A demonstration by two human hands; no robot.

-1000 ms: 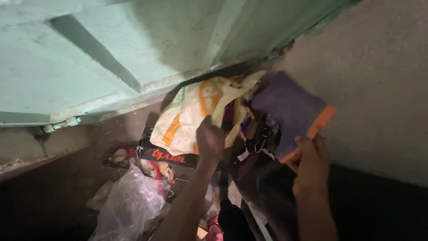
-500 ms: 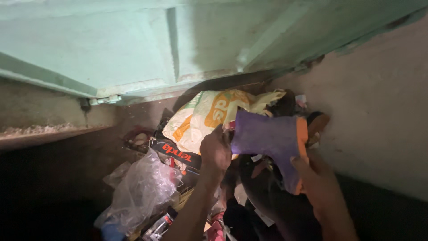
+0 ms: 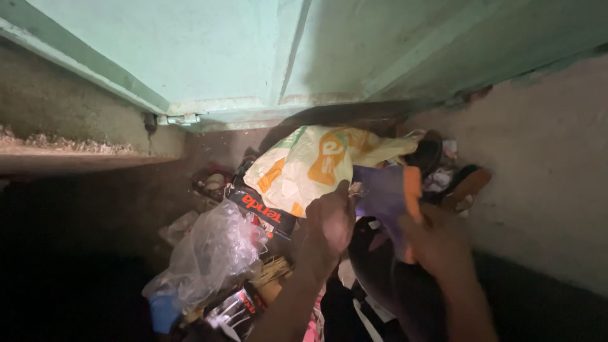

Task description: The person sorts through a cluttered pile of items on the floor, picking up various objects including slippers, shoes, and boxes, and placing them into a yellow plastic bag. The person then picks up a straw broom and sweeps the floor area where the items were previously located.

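Observation:
A purple cloth with an orange edge [image 3: 387, 193] is held over a dark pile of odds and ends. My right hand [image 3: 436, 244] grips its lower end. My left hand [image 3: 330, 223] closes on its left side, just below a white plastic bag with orange print [image 3: 313, 163]. Under the hands lie dark clothes [image 3: 373, 278]. What the left fingers pinch is partly hidden by the hand itself.
A pale green metal door [image 3: 266, 50] stands behind the pile, a rough plaster wall [image 3: 544, 152] to the right. A black box with orange lettering [image 3: 263, 209], a clear crumpled plastic bag [image 3: 209, 253], and a sandal [image 3: 465, 185] lie in the heap. The left is dark.
The purple cloth has come down and left from against the wall and is now bunched narrower between both hands. My left hand moved from the white bag onto the cloth.

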